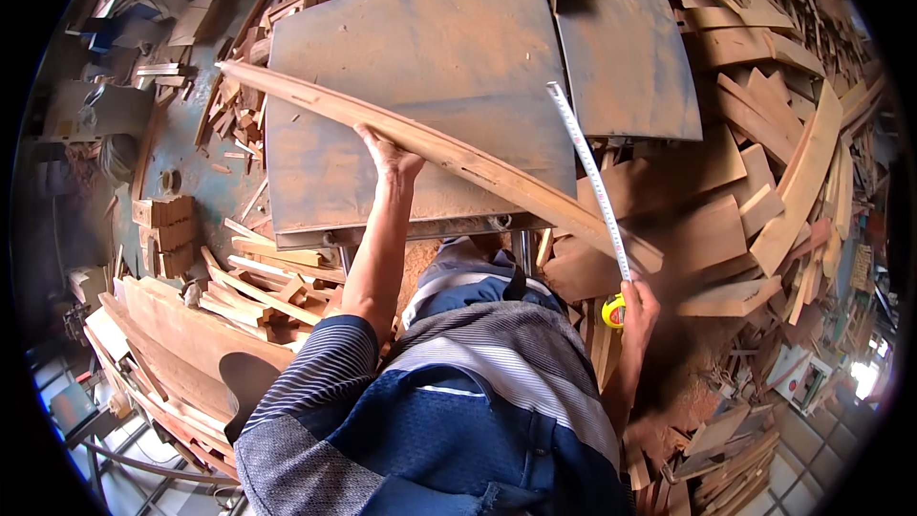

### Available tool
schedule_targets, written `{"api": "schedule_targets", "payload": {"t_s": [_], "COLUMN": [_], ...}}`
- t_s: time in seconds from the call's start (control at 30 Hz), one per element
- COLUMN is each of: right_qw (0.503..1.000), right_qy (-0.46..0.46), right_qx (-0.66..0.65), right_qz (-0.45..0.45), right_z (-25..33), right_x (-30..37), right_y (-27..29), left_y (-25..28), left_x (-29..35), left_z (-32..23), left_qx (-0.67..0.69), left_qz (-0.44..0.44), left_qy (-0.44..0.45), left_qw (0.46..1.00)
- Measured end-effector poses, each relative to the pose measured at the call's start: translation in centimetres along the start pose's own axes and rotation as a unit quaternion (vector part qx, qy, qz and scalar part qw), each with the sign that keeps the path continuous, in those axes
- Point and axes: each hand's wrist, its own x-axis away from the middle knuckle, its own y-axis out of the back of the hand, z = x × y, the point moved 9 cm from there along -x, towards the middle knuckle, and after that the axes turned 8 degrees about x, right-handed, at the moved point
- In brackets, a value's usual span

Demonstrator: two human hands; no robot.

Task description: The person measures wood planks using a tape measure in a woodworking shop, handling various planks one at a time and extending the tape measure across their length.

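A long, narrow wooden board (449,151) slants over the metal machine table (411,29), from the far left down to the near right. Around its near edge, left of its middle, my left hand (390,151) is closed, the fingers passing under the wood. My right hand (640,308) grips a yellow tape measure (614,311) by the board's near end. Out of its case runs the white blade (594,177), crossing over the board close to that end and pointing up and away. The blade's tip stands apart from the board, over the gap between the two table plates.
A second metal plate (626,48) lies to the right of the first. Heaps of wood offcuts (755,134) crowd the right side. Stacked curved planks (181,344) lie at the near left, with a small block stack (164,229) behind them on the floor.
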Motion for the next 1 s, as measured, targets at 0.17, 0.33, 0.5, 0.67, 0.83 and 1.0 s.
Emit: {"api": "schedule_targets", "payload": {"t_s": [0.17,0.33,0.5,0.67,0.83,1.0], "right_qw": [0.994,0.987,0.968,0.965,0.966,0.963], "right_qy": [0.061,0.05,0.047,0.024,0.029,0.013], "right_qx": [-0.039,-0.037,-0.048,-0.041,-0.04,-0.029], "right_qz": [0.086,0.145,0.241,0.258,0.253,0.266], "right_z": [2.3,2.9,2.5,2.3,2.3,2.7], "right_x": [-0.2,1.0,3.3,3.8,3.4,3.1], "right_y": [-0.8,-3.3,-7.0,-7.8,-7.3,-7.4], "left_y": [-1.2,-1.7,-0.7,-1.7,-1.1,-2.9], "left_x": [0.3,-0.2,-1.5,-0.4,-1.2,-0.4], "left_z": [0.7,0.9,0.6,1.1,1.8,2.1], "left_qx": [0.097,0.041,0.048,0.152,0.205,0.254], "left_qz": [0.099,0.091,0.146,0.277,0.271,0.474], "left_qy": [0.027,-0.002,-0.007,0.076,0.133,0.226], "left_qw": [0.99,0.995,0.988,0.946,0.931,0.812]}}
